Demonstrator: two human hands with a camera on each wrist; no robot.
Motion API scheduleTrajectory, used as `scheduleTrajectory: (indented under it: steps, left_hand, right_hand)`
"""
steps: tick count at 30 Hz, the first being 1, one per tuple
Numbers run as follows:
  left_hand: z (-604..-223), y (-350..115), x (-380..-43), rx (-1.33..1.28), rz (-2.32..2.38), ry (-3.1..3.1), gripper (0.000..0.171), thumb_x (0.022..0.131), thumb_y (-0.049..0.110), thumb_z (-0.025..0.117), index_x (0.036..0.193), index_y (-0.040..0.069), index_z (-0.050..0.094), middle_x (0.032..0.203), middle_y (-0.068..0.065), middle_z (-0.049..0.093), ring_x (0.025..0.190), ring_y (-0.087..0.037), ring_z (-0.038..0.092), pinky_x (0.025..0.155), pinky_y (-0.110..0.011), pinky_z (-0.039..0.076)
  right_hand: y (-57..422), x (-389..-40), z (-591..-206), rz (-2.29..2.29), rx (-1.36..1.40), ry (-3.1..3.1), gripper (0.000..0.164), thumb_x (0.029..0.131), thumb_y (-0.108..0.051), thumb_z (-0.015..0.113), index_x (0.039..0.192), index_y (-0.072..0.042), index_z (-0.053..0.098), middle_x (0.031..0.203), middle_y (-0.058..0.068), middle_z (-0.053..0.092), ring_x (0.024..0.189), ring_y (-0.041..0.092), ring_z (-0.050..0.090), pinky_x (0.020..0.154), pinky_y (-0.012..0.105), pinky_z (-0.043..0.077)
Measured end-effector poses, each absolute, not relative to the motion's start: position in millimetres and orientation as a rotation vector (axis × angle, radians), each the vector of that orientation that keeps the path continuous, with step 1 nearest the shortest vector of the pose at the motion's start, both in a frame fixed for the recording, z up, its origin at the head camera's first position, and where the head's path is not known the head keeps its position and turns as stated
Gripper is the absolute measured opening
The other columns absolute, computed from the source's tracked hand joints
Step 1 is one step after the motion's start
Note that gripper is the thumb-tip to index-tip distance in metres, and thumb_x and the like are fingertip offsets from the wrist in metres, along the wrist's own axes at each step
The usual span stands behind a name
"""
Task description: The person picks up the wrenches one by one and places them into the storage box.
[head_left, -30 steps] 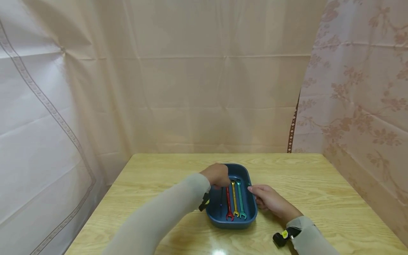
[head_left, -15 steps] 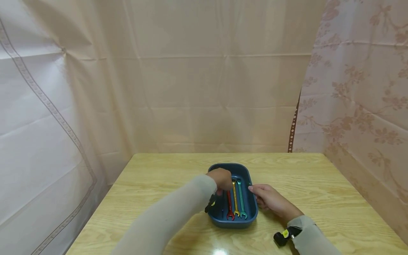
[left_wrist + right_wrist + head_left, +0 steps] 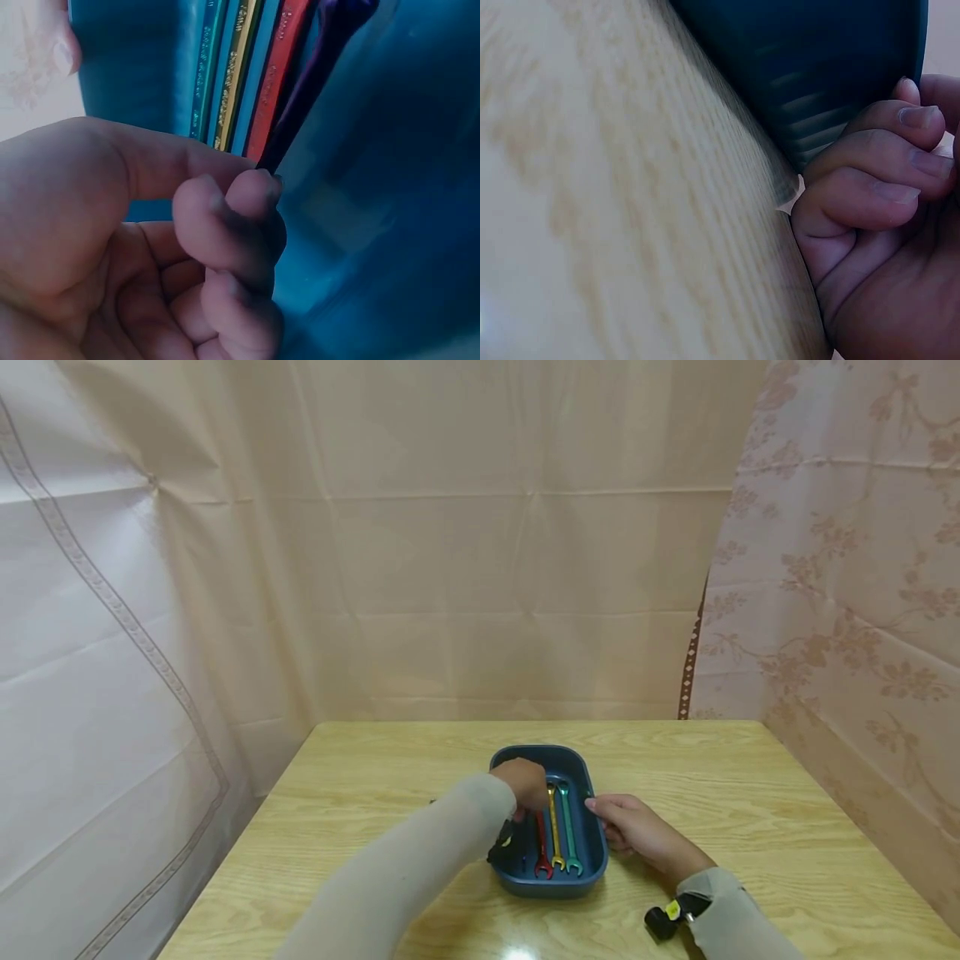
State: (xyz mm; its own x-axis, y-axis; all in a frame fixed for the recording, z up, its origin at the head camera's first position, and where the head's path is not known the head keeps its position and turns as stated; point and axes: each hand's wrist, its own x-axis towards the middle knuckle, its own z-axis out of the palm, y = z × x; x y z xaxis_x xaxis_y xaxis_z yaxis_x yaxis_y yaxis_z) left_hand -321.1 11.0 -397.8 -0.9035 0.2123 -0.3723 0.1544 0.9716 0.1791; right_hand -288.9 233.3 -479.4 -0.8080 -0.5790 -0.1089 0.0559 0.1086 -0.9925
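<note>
A dark blue oblong tray (image 3: 546, 889) sits on the table. Inside it lie a red wrench (image 3: 542, 847), a yellow wrench (image 3: 556, 837) and a green wrench (image 3: 571, 835), side by side and lengthwise. My left hand (image 3: 522, 783) reaches down into the tray's left half. In the left wrist view its thumb and fingers pinch a purple wrench (image 3: 304, 90) beside the red one; the held end is hidden by the fingertips. My right hand (image 3: 633, 827) grips the tray's right rim between thumb and curled fingers, with the tray wall (image 3: 802, 60) next to them in the right wrist view.
The light wood table (image 3: 390, 760) extends around the tray. Cloth curtains (image 3: 487, 568) hang behind and on both sides. A small dark thing (image 3: 432, 801) shows just above the left sleeve. A black wrist camera (image 3: 662, 923) is on the right forearm.
My left hand has shifted slightly right and nearer me, further over the tray, and has almost stopped. My right hand stays on the rim; the tray has barely moved.
</note>
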Motion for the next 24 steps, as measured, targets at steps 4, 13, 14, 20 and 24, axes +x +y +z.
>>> scheduleTrajectory:
  steps: [4, 13, 14, 20, 24]
  left_hand:
    - [-404.1, 12.3, -323.0, 0.225, 0.225, 2.712, 0.014, 0.094, 0.019, 0.066, 0.085, 0.010, 0.070, 0.066, -0.005, 0.069, 0.049, -0.015, 0.062, 0.047, -0.027, 0.048]
    - [-404.3, 14.5, -321.6, 0.218, 0.213, 2.708, 0.019, 0.094, 0.017, 0.066, 0.077, 0.009, 0.070, 0.067, -0.005, 0.069, 0.045, -0.013, 0.059, 0.045, -0.025, 0.046]
    - [-403.9, 14.6, -321.3, 0.222, 0.211, 2.708, 0.019, 0.094, 0.016, 0.066, 0.076, 0.009, 0.070, 0.067, -0.006, 0.069, 0.044, -0.013, 0.058, 0.044, -0.025, 0.046]
    - [-403.2, 15.2, -319.3, 0.230, 0.215, 2.699, 0.019, 0.093, 0.014, 0.066, 0.077, 0.007, 0.071, 0.072, -0.007, 0.069, 0.044, -0.013, 0.057, 0.044, -0.024, 0.045]
    - [-401.1, 15.8, -317.2, 0.219, 0.217, 2.704, 0.016, 0.093, 0.013, 0.067, 0.079, 0.006, 0.070, 0.077, -0.008, 0.068, 0.045, -0.013, 0.058, 0.044, -0.025, 0.046]
  right_hand:
    - [232.4, -288.6, -479.7, -1.759, -0.514, 1.893, 0.040, 0.112, -0.037, 0.042, 0.081, -0.012, 0.049, 0.062, -0.008, 0.039, 0.051, 0.008, 0.034, 0.050, 0.027, 0.025]
    - [232.6, -288.3, -479.0, -1.751, -0.488, 1.924, 0.040, 0.111, -0.038, 0.042, 0.081, -0.012, 0.050, 0.063, -0.008, 0.039, 0.051, 0.009, 0.034, 0.051, 0.025, 0.029]
    - [232.5, -288.1, -478.9, -1.748, -0.486, 1.928, 0.040, 0.111, -0.038, 0.042, 0.081, -0.012, 0.050, 0.064, -0.008, 0.039, 0.052, 0.009, 0.034, 0.051, 0.024, 0.029]
    - [232.2, -287.0, -477.9, -1.744, -0.473, 1.947, 0.040, 0.111, -0.038, 0.043, 0.081, -0.013, 0.050, 0.065, -0.008, 0.040, 0.053, 0.010, 0.035, 0.051, 0.024, 0.030]
    - [232.5, -287.9, -478.2, -1.746, -0.461, 1.951, 0.039, 0.111, -0.039, 0.043, 0.084, -0.012, 0.052, 0.066, -0.007, 0.041, 0.053, 0.009, 0.035, 0.051, 0.024, 0.030]
